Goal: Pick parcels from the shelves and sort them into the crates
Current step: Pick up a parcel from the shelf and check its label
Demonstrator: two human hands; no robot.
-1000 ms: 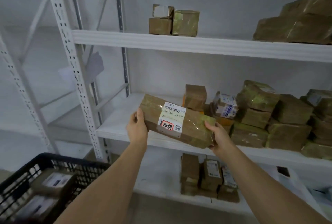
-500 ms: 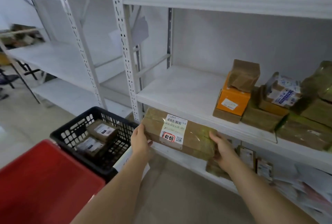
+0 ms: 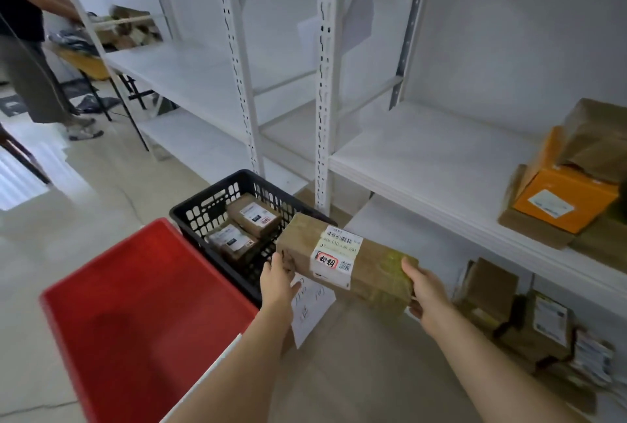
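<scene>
Fingers first: both hands are clamped on the ends of one long brown parcel (image 3: 346,261). Left hand (image 3: 278,281) has its fingers (image 3: 283,261) curled up against the near end, thumb tucked under toward the paper below; right hand (image 3: 425,290) wraps the far end, thumb on top, the rest hidden underneath so I can't tell how they sit. So neither hand is spread out, both are gripping, and the parcel hangs in the air tilted a bit, just beside the black crate's right rim and not in it yet.

Progress-wise, going big to small: the white shelves (image 3: 424,154) on this side look mostly cleared, but there's a pile left at the right, including an orange box (image 3: 563,198), plus more parcels on the lower shelf (image 3: 522,317). The red crate (image 3: 135,314) is closest and I see nothing in it from here. The black crate (image 3: 217,205) already has a few small labelled parcels (image 3: 252,215) lying inside.

My guess is we're partway through, with this one about to be dropped in a crate and plenty still to pull. Can't tell which crate its white label (image 3: 336,254) sends it to.
</scene>
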